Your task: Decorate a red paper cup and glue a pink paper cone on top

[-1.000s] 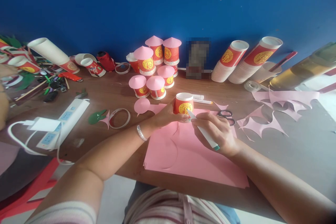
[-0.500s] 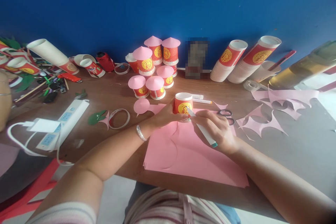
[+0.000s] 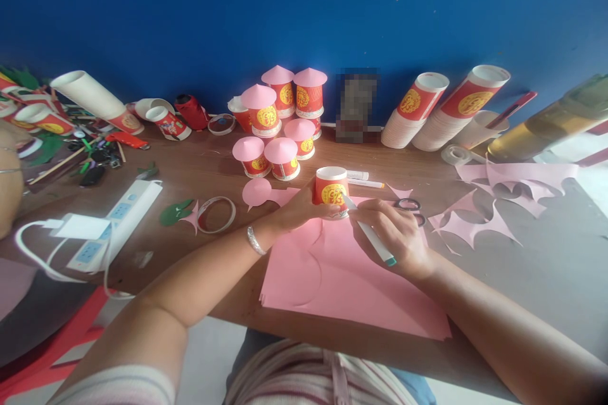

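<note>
My left hand (image 3: 304, 205) is closed around the side of a red paper cup (image 3: 331, 185) with a yellow printed emblem and a white rim. In my right hand (image 3: 394, 234) is a white marker (image 3: 375, 242) with a teal end, gripped like a pen. Its other end points at the cup's front, by the emblem; whether the tip touches is too small to tell. Both hands are above a stack of pink paper (image 3: 351, 291) that bears a faint curved outline. Scissors (image 3: 409, 204) lie just beyond my right hand.
Behind the cup stand several red cups with pink paper cones (image 3: 280, 150). Stacked paper cups (image 3: 403, 114) lean at the back right, near a tape roll (image 3: 456, 154). Pink paper scraps (image 3: 479, 224) lie right; a power strip (image 3: 116, 224) lies left. Another person's arm (image 3: 7, 183) shows at the left edge.
The marker's tip has shifted slightly to the right along the front of the cup. My left hand stays on the cup almost unmoved.
</note>
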The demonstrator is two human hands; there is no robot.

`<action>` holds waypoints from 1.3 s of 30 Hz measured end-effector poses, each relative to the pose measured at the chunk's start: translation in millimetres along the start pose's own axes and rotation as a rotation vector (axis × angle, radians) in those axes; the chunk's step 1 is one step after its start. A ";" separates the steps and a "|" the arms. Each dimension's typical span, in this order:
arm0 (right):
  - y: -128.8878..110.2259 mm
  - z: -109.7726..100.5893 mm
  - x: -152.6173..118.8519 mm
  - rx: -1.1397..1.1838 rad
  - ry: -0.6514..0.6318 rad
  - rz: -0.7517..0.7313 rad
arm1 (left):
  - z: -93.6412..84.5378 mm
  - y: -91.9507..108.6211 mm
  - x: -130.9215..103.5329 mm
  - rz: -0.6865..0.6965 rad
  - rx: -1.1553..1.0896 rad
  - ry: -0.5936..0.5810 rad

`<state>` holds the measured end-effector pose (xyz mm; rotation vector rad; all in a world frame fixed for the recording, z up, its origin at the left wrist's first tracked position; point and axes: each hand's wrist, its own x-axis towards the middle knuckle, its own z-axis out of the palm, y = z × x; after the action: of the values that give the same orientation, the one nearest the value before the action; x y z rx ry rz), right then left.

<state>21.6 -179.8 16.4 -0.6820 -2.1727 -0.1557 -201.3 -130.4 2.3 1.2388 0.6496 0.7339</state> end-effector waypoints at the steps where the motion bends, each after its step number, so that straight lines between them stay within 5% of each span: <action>1: -0.5 0.0 0.5 -0.001 0.002 -0.004 | -0.2 -0.3 -0.2 0.000 0.000 0.001; 39: -1.6 8.8 -10.0 0.026 0.029 0.013 | 2.9 0.7 -0.8 -0.017 0.067 0.029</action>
<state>19.8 -182.4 3.4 -0.6745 -2.1386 -0.1297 -199.6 -132.6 3.6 1.2843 0.7125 0.7221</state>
